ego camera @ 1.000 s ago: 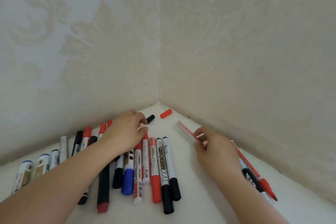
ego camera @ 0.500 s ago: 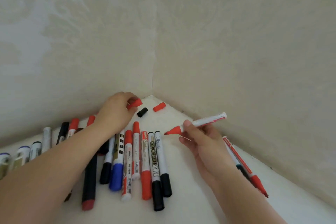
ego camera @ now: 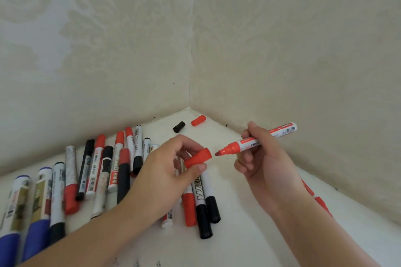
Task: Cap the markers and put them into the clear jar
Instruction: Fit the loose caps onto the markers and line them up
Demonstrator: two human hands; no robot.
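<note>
Smooth plastic red cap (ego camera: 198, 157), glossy marker barrel (ego camera: 267, 137), embossed matt wallpaper (ego camera: 108, 39).

Two bare forearms and hands over a white tabletop (ego camera: 238, 245).

Seen from the tabletop's near edge, the left hand (ego camera: 169, 171) and right hand (ego camera: 264, 158) wear no gloves, rings, watches or bracelets. Both forearms are uncovered to the frame's lower border, with no sleeve or cuff visible. Fingernails that show are short and unpainted.
</note>
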